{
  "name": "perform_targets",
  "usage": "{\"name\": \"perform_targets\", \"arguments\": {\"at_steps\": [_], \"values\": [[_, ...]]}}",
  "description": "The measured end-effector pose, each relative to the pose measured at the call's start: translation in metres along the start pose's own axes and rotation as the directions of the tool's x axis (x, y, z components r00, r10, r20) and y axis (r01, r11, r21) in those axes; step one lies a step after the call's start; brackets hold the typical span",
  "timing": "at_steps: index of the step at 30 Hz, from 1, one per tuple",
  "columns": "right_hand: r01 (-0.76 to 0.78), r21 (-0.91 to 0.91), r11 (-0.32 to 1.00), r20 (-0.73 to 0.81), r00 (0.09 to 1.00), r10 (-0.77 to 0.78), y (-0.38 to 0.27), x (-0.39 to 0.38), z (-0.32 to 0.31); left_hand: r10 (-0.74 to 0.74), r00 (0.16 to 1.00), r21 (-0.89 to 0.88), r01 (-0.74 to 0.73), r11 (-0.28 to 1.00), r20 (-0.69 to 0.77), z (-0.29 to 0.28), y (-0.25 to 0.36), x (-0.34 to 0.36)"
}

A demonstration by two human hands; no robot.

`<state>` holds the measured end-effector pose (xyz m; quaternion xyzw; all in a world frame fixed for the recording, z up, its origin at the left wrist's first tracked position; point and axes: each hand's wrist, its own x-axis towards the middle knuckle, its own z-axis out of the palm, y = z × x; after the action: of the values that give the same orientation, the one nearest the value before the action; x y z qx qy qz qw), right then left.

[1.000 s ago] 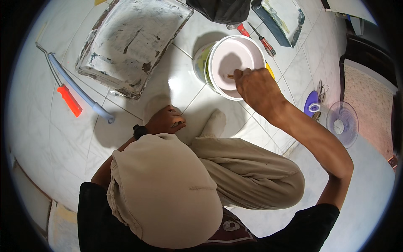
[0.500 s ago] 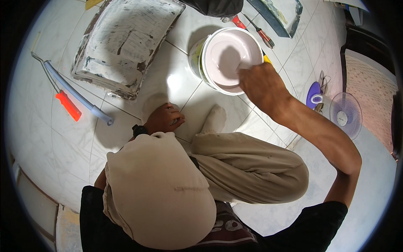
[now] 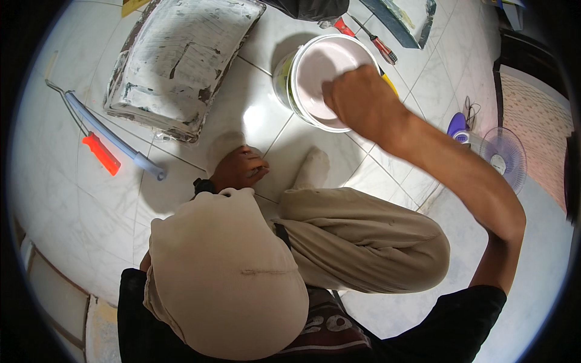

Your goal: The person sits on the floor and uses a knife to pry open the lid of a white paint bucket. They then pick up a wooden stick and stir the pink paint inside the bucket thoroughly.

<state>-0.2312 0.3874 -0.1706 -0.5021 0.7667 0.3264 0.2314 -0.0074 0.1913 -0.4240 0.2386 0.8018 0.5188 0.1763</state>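
Observation:
A white bucket (image 3: 301,115) of pale pinkish-white paint (image 3: 315,66) stands on the tiles ahead of me. Over its near right side my right hand (image 3: 363,100) is closed in a fist; whatever it grips is hidden beneath the fingers. My left hand (image 3: 241,167), with a black watch at the wrist, hangs beside my raised knee. Its fingers are loosely bent and a little apart, with nothing seen in them. To the far left lies a rectangular block (image 3: 181,60), smeared with white over a dark brown surface.
A paint roller frame with an orange handle (image 3: 101,154) and a grey-blue tube (image 3: 115,136) lie at the left. Beyond the bucket are a red-handled tool (image 3: 344,27), a screwdriver (image 3: 384,49) and a dark paint tray (image 3: 404,24). A fan (image 3: 502,158) stands at the right.
My right hand has moved up and slightly left over the bucket, covering more of the paint. My left hand has stayed nearly in place.

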Motion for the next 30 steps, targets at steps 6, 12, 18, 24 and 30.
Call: {"name": "perform_targets", "arguments": {"at_steps": [6,12,18,24,30], "values": [[-0.210,0.050,0.976,0.099,0.974,0.204,0.019,0.003,0.018,-0.052,0.998,0.030,0.052,0.998,0.019,-0.001,0.003,-0.002],[-0.039,0.097,0.995,0.256,0.967,0.013,-0.016,-0.008,-0.012,-0.020,1.000,0.009,0.020,1.000,0.015,0.002,0.000,-0.001],[-0.107,0.161,0.981,0.242,0.968,0.066,0.004,0.007,-0.025,-0.003,1.000,0.049,0.003,0.999,0.009,0.000,0.003,0.000],[-0.189,0.727,0.660,0.048,0.973,0.226,0.048,-0.023,0.001,-0.020,0.999,0.086,0.023,0.996,-0.037,-0.004,0.011,-0.001],[0.137,0.983,0.120,-0.178,0.859,0.479,0.034,-0.024,0.072,0.032,0.998,0.020,-0.031,0.999,-0.054,0.004,0.001,0.000]]}}
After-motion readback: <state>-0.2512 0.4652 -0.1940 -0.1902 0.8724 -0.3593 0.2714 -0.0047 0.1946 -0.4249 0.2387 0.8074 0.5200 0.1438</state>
